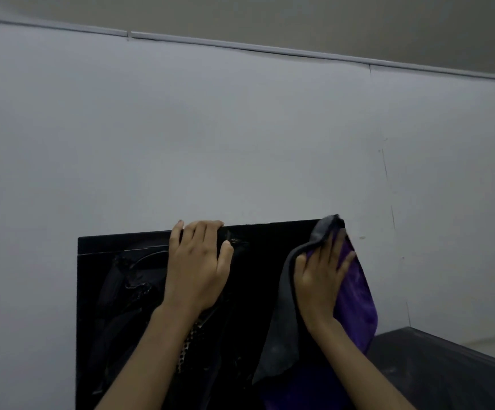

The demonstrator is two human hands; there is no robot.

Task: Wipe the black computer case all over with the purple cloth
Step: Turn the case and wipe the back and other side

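The black computer case (116, 291) stands upright against a pale wall, its glossy side panel facing me. My left hand (195, 270) grips the case's top edge near the middle, fingers curled over the rim. My right hand (320, 279) presses the purple cloth (355, 303) flat against the case's upper right corner with straight fingers. The cloth has a grey reverse side that folds over the top corner and hangs down the panel. The case's right edge is hidden behind the cloth.
A pale grey wall (240, 128) rises right behind the case, with a thin white cable trunking (270, 50) running across it. A dark tabletop (447, 368) shows at the lower right. Perforated metal mesh (191, 341) is visible through the panel.
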